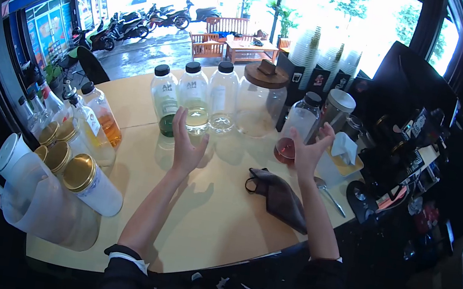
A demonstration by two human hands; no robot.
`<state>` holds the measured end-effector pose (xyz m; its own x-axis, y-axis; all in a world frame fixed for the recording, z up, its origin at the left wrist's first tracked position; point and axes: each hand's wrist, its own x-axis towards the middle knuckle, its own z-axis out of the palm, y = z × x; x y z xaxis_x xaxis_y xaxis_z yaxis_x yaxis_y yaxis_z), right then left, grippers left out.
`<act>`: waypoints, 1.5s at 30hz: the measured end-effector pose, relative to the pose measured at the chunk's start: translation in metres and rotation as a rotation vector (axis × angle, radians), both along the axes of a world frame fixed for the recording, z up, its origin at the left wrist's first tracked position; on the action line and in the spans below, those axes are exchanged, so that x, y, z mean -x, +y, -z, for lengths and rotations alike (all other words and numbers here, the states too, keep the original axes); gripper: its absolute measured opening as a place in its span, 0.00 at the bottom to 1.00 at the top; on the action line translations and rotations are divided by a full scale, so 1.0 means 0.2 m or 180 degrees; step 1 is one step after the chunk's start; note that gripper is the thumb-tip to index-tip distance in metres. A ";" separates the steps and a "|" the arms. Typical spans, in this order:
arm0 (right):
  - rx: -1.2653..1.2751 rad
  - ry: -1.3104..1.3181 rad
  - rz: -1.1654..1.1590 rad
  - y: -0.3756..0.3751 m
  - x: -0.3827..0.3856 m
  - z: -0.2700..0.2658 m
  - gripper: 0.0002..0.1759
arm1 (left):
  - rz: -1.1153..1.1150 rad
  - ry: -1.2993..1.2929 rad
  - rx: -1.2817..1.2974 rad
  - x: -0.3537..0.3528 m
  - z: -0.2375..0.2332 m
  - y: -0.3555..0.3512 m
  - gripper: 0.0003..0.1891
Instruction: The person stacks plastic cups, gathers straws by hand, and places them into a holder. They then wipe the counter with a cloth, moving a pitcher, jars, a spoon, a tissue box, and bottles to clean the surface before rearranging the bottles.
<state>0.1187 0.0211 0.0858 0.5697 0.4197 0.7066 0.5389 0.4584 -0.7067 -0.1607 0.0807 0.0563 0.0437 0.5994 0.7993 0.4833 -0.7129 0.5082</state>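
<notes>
My left hand [187, 146] is raised over the table [202, 212] with its fingers apart, in front of a bottle with green liquid [167, 124] and a clear bottle [196, 102]. Nothing is in it. My right hand [310, 151] is also spread and holds nothing. It is just in front and to the right of a black-capped bottle with red liquid [286, 148]; whether they touch I cannot tell. Below and between the hands lies a dark cloth [277, 199]. A spoon [333, 200] rests right of my right forearm.
Left: a large pitcher [47, 200], gold-lidded jars [93, 184] and a bottle with orange liquid [107, 125]. Back: another clear bottle [223, 104], a wood-lidded glass jar [260, 107] and stacked cups [307, 50]. Right: a metal canister [339, 108], tissues [344, 149] and a dark monitor [412, 94].
</notes>
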 end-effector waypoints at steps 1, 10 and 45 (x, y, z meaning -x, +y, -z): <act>0.0582 0.0161 0.0068 -0.02 -0.02 -0.01 0.54 | 0.0009 0.0011 0.0001 -0.03 0.00 -0.02 0.42; 0.0493 -0.0734 -0.0776 0.10 -0.10 0.11 0.53 | 0.0723 0.0424 0.0034 -0.05 -0.08 -0.28 0.38; 0.1632 -0.1822 -0.2292 0.46 1.23 0.50 0.46 | -0.1377 -0.1010 0.1018 0.65 0.21 0.43 0.53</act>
